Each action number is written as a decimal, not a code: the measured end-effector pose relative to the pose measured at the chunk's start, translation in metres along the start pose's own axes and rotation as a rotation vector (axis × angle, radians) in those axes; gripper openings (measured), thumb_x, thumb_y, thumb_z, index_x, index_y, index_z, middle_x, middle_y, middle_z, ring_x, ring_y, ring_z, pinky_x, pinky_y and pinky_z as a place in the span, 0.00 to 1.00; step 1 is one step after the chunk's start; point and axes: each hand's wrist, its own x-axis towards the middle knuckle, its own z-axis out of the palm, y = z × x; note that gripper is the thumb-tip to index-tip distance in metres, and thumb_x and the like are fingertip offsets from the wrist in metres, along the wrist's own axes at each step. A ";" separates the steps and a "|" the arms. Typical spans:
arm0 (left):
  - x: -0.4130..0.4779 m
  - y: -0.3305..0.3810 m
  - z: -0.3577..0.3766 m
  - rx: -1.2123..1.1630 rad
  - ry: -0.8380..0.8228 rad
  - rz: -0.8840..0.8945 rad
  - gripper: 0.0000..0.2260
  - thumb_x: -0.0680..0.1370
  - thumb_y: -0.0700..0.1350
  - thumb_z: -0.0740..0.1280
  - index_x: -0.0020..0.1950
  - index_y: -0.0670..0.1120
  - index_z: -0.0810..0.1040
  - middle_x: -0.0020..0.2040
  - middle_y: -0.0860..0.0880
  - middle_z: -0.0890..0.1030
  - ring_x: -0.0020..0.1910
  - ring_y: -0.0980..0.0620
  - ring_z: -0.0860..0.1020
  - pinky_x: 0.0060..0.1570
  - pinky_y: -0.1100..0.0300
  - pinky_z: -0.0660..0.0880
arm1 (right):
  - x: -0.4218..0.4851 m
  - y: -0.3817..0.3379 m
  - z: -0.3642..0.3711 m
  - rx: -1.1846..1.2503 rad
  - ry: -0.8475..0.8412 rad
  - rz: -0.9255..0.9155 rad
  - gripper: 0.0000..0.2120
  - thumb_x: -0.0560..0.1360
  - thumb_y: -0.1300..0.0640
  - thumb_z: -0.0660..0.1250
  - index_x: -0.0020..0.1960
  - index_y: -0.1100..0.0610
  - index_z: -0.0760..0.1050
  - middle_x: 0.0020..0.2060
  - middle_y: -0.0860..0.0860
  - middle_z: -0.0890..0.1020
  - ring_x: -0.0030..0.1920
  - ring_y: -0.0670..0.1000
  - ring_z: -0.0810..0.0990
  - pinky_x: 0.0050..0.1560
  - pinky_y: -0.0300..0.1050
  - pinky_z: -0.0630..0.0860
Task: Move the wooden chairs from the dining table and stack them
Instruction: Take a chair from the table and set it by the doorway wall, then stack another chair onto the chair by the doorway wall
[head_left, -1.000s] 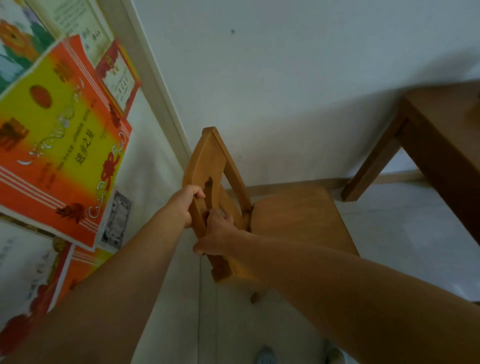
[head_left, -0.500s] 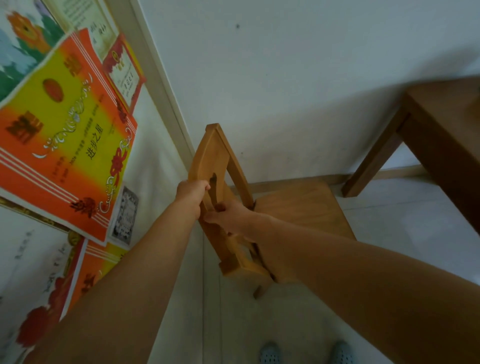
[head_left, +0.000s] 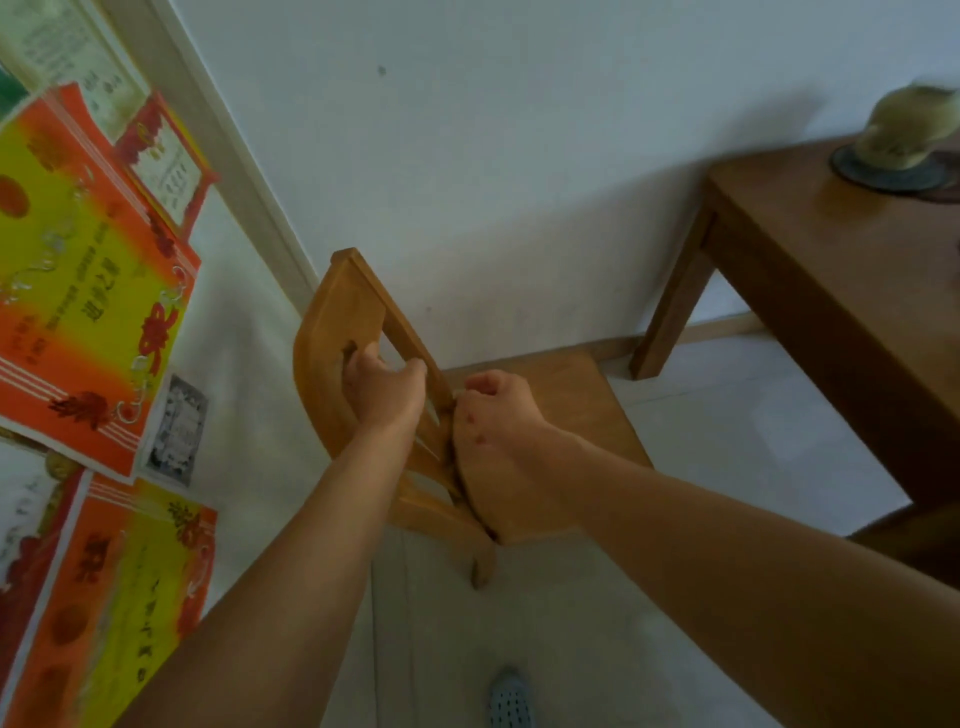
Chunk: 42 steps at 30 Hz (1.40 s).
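Observation:
A light wooden chair (head_left: 561, 395) stands in the corner by the white wall, its backrest toward the left wall and its seat facing right. My left hand (head_left: 382, 387) grips the curved top rail of the backrest, fingers through the handle slot. My right hand (head_left: 498, 410) is closed on the backrest's right upright, just above the seat. One chair leg (head_left: 480, 569) shows below the seat above the floor; the other legs are hidden.
A dark wooden table (head_left: 831, 270) stands at the right with a round dark mat and a blurred pale object (head_left: 906, 140) on it. Orange and yellow certificates (head_left: 88, 291) cover the left wall. A door frame (head_left: 228, 156) runs up the corner. My slipper (head_left: 511, 699) shows on the pale tiled floor.
My right hand has shifted from the middle of the backrest to its right upright. The view has swung right, bringing more of the table and the object on it into sight.

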 end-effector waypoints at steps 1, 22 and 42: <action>-0.016 0.008 0.011 -0.083 -0.076 0.001 0.24 0.78 0.45 0.65 0.74 0.45 0.68 0.65 0.49 0.75 0.61 0.49 0.75 0.55 0.59 0.71 | -0.010 0.006 -0.016 -0.002 0.013 0.009 0.11 0.78 0.61 0.63 0.59 0.55 0.74 0.45 0.51 0.81 0.42 0.50 0.81 0.35 0.43 0.81; -0.503 0.063 0.244 -0.369 -1.109 -0.349 0.11 0.78 0.53 0.67 0.53 0.47 0.77 0.50 0.45 0.81 0.51 0.45 0.79 0.46 0.49 0.78 | -0.261 0.209 -0.432 -0.579 0.476 -0.057 0.13 0.78 0.47 0.58 0.55 0.53 0.75 0.51 0.51 0.76 0.50 0.52 0.76 0.45 0.50 0.75; -0.571 0.063 0.285 -0.263 -0.889 -0.403 0.21 0.76 0.49 0.71 0.65 0.43 0.69 0.58 0.41 0.77 0.57 0.41 0.77 0.35 0.53 0.79 | -0.331 0.304 -0.506 -0.482 -0.107 0.549 0.30 0.78 0.33 0.50 0.67 0.52 0.74 0.63 0.54 0.77 0.64 0.55 0.74 0.70 0.53 0.65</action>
